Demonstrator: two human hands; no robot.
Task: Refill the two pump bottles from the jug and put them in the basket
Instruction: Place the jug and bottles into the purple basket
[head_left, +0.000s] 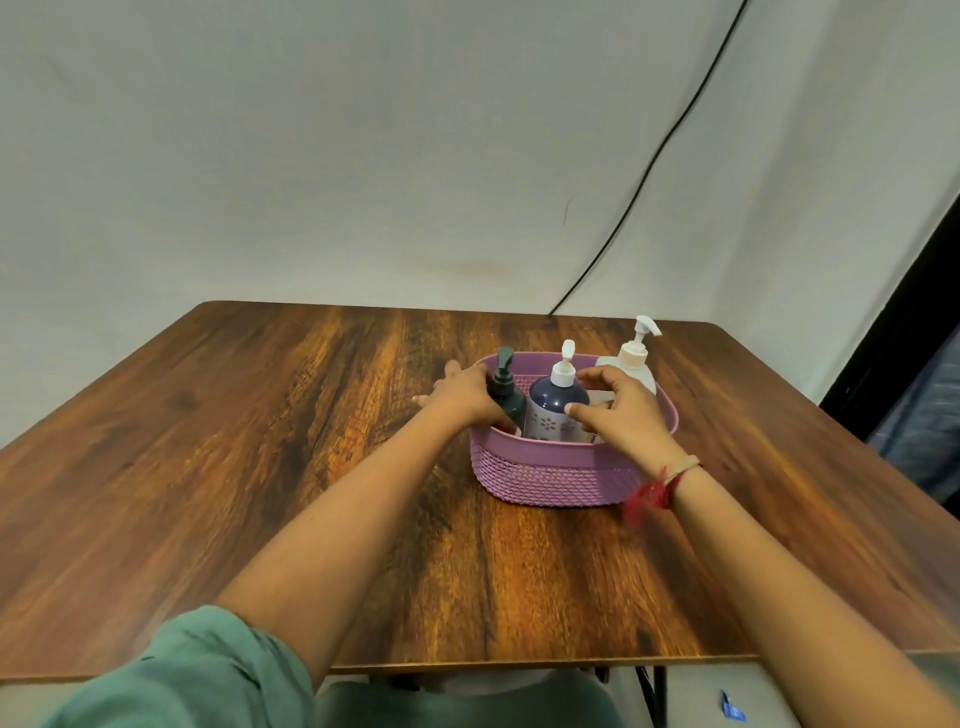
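Note:
A purple woven basket (550, 475) stands on the wooden table (260, 441), right of centre. Inside it, a dark green pump bottle (508, 402) stands upright at the left and a navy bottle with a white pump (553, 410) in the middle. My left hand (460, 397) lies against the dark green bottle's left side, its fingers spread past the basket's left end. My right hand (618, 415) arches over the navy bottle, thumb on its body and fingers curled by its shoulder. A white pump bottle (632, 358) stands at the basket's back right; inside or behind it, I cannot tell.
A pale wall rises behind the table, and a black cable (649, 166) runs down it to the table's far edge. A dark doorway edge (893, 343) is at the right. The table's near edge is close to my body.

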